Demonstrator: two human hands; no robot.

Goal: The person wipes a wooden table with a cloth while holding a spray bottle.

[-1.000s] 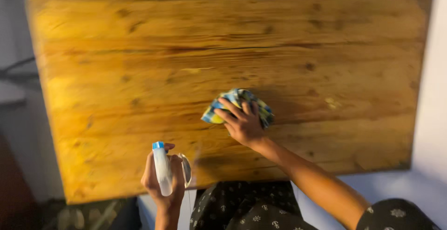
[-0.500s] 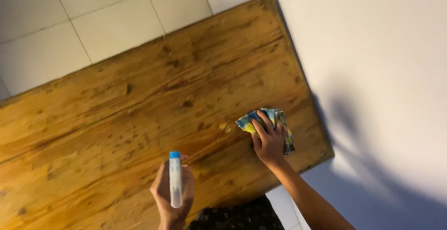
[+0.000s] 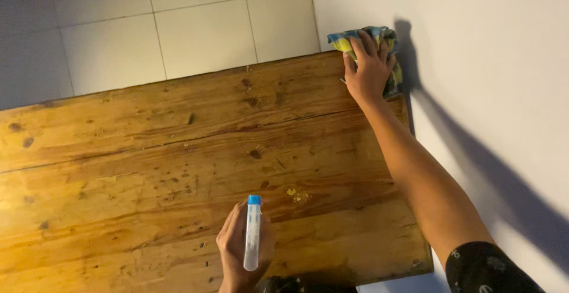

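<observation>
My right hand [image 3: 368, 67] presses a blue and yellow checked cloth [image 3: 367, 35] at the far right corner of a wooden table top [image 3: 166, 156], right against the white wall. The arm stretches across the table's right side. My left hand [image 3: 240, 248] holds a small clear spray bottle [image 3: 253, 233] with a blue cap, upright, near the table's front edge. A few pale yellowish spots [image 3: 298, 195] mark the wood just beyond the bottle.
A white wall [image 3: 474, 50] runs along the table's right edge and carries the arm's shadow. Pale floor tiles [image 3: 178, 26] lie beyond the table's far edge. The wood shows dark knots and a long crack.
My right hand has slid the cloth from the table's near right part up to the far right corner. The left hand keeps the spray bottle. The camera view has turned.
</observation>
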